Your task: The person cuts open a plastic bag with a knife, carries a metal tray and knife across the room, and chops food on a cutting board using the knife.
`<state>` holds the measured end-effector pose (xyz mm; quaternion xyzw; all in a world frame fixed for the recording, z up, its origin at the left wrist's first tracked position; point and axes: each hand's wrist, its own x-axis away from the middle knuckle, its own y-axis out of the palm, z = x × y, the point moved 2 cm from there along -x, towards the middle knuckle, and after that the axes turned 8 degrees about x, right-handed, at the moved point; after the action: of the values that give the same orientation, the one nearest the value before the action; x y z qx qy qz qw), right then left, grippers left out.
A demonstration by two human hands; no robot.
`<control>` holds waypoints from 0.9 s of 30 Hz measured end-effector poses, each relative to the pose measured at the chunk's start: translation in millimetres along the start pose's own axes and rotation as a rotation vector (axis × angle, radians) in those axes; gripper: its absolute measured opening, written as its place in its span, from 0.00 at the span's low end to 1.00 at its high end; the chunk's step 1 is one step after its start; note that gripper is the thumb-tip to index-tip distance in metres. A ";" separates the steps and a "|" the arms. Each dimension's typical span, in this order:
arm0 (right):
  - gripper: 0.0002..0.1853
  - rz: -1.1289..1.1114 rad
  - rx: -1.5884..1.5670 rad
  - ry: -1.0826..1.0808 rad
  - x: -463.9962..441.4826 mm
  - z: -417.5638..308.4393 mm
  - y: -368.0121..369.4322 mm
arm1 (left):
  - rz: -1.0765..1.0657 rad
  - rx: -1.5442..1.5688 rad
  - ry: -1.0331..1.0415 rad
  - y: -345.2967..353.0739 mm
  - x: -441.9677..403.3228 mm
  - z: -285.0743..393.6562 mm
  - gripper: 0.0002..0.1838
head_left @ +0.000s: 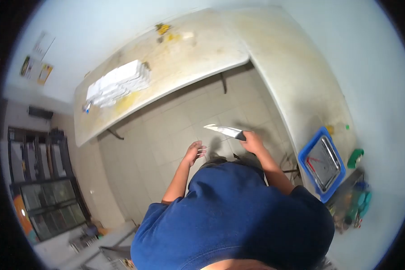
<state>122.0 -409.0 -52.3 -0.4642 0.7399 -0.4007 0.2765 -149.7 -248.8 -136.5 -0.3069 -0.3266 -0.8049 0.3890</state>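
Over the floor, short of the front edge of the far desk, the right hand is wrapped round a knife's handle, while the left hand hangs loosely curled, seemingly empty. The step looks like carrying the knife, which calls for keeping its blade clear of the left hand. Beyond, a white stack lies toward that desk's left end.

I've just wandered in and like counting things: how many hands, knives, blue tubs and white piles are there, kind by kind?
Hands: 2 (left hand, right hand)
Knife: 1, in the right hand's grip
Blue tub: 1
White pile: 1
Total: 5
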 end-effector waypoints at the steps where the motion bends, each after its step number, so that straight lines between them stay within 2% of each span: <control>1: 0.13 -0.104 -0.007 0.000 -10.6 -26.9 4.1 | 0.015 0.060 0.023 -13.4 11.5 8.4 0.26; 4: 0.16 -0.233 -0.184 -0.107 -37.0 -84.1 34.2 | 0.004 0.305 0.108 -45.8 38.5 25.2 0.32; 6: 0.17 -0.335 -0.132 -0.208 -54.7 -114.1 44.0 | -0.013 0.522 0.177 -59.1 49.5 35.3 0.36; 7: 0.17 -0.383 -0.130 -0.268 -65.0 -125.4 50.9 | 0.025 0.612 0.205 -65.6 51.1 39.5 0.43; 9: 0.18 -0.436 -0.137 -0.395 -84.4 -145.8 68.2 | -0.140 0.813 0.362 -69.6 72.0 60.7 0.46; 11: 0.18 -0.516 0.081 -0.463 -105.2 -167.5 79.6 | -0.229 0.978 0.494 -71.9 96.1 82.6 0.50; 12: 0.18 -0.532 0.186 -0.514 -118.3 -176.5 89.5 | -0.237 1.057 0.495 -77.0 100.5 88.8 0.50; 14: 0.17 -0.700 0.261 -0.580 -145.8 -192.3 113.6 | -0.256 1.213 0.506 -92.6 106.7 96.1 0.50; 15: 0.17 -0.779 0.301 -0.612 -159.7 -202.8 125.7 | -0.223 1.146 0.536 -109.5 100.9 90.4 0.47; 16: 0.17 -0.800 0.299 -0.648 -173.7 -216.6 136.0 | -0.122 1.136 0.522 -120.6 99.8 92.2 0.42; 18: 0.18 -0.842 0.296 -0.712 -198.8 -242.3 154.5 | -0.269 1.263 0.619 -154.2 89.7 84.2 0.38; 21: 0.19 -0.930 0.079 -0.726 -240.7 -285.3 182.8 | -0.091 1.163 0.746 -197.7 89.9 97.6 0.36; 24: 0.19 -1.025 0.019 -0.999 -280.8 -333.7 223.4 | 0.087 1.086 0.807 -238.0 98.8 118.3 0.38; 27: 0.18 -1.103 0.119 -1.039 -307.2 -403.5 220.2 | -0.073 1.328 0.966 -263.1 122.7 146.1 0.45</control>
<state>-167.8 60.4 -15.7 -0.8802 0.1525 -0.2499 0.3737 -394.7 -61.9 -32.7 0.3780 -0.5412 -0.4996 0.5609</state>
